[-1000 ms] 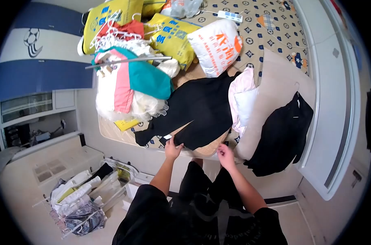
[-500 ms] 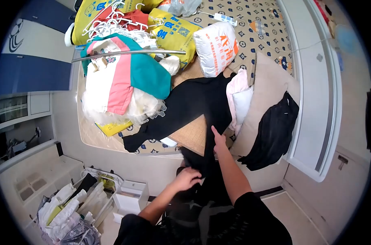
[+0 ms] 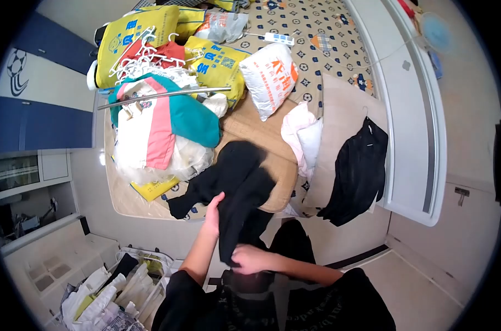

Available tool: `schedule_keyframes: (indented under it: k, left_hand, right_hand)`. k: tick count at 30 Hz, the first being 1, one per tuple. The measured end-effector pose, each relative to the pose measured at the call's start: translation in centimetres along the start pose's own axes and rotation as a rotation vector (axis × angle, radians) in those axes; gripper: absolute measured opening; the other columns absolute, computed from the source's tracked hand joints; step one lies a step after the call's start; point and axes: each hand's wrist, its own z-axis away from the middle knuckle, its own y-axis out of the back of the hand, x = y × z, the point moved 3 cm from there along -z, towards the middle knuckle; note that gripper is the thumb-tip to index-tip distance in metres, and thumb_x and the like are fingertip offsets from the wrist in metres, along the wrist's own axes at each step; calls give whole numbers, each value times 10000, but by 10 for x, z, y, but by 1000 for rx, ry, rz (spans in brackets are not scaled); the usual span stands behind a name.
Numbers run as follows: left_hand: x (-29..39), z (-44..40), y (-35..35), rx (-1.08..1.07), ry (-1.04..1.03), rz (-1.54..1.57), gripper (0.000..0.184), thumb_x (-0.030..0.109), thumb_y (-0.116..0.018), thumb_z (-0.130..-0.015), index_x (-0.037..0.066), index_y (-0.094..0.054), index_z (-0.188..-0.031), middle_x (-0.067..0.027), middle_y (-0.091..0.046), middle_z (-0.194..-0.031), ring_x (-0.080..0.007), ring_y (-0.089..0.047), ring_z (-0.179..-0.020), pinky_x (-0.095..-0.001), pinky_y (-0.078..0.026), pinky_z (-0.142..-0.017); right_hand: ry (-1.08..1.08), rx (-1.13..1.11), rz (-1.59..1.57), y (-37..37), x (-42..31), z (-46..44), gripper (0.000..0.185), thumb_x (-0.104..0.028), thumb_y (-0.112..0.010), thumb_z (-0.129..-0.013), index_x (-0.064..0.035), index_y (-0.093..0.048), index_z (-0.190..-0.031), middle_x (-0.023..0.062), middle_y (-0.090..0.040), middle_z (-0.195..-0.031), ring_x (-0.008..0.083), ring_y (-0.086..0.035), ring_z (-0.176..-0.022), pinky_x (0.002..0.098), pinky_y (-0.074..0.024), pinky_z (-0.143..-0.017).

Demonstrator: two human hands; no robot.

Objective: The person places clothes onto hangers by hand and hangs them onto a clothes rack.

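Note:
Black trousers (image 3: 240, 187) lie bunched and partly folded over the front edge of the bed, one leg end stretching left and another part hanging toward me. My left hand (image 3: 213, 212) grips the cloth at its left side, with fingers partly hidden by the fabric. Lower down, close to my body, my right hand (image 3: 249, 259) is closed on the hanging end of the trousers. The upper part of the cloth is blurred by motion.
Left on the bed are a white, pink and green garment (image 3: 161, 129), a metal rod (image 3: 167, 95) and white hangers (image 3: 148, 58). Behind stand yellow bags (image 3: 143, 33) and a white bag (image 3: 269, 80). Right lies a black garment on a hanger (image 3: 360, 165). A clothes rack (image 3: 151, 276) stands lower left.
The trousers, spread wide before, are now pulled left and gathered. My left hand has moved up and left onto them; my right hand has come down and left across my body.

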Motion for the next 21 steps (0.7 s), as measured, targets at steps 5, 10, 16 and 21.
schedule_keyframes:
  k: [5,10,16,21]
  left_hand:
    - [11,26,60,19,-164,106,529,239,-575,-870,-39,-554,-1320,-199,-648,-1256,-337,-654,-1099,-461,-534,-974]
    - [-5,91,74,-285,-268,85,689,129,-532,-740,-75,-468,-1395,-248,-578,-1350,-381,-597,-1203,-479,-485,-1045]
    - [-31,126,30,-235,-432,159,676,155,-524,-744,-101,-483,-1369,-254,-565,-1358,-393,-595,-1194,-459,-495,-1033]
    - [-10,88,79,373,-231,-326,574,167,-548,-818,-55,-519,-1347,-216,-609,-1289,-330,-603,-1160,-381,-488,-1005]
  right_hand:
    - [-80,448,-435,26,36,15,215,-229,-737,-904,-26,-683,-863,77,-680,-872,149,-632,-771,323,-520,-709]
    - [-798,706,-1206,50,141,41,733,-404,-632,-974,-190,-250,-1562,96,-433,-1487,246,-467,-1304,413,-423,-1044]
    - [-419,465,-1455,48,116,-22,767,-428,-626,-963,-160,-249,-1573,117,-428,-1509,274,-475,-1328,455,-425,-1080]
    - [-461,588,-1755,108,100,-34,445,-282,-659,-955,-38,-585,-1321,137,-656,-1231,249,-651,-1089,355,-513,-972]
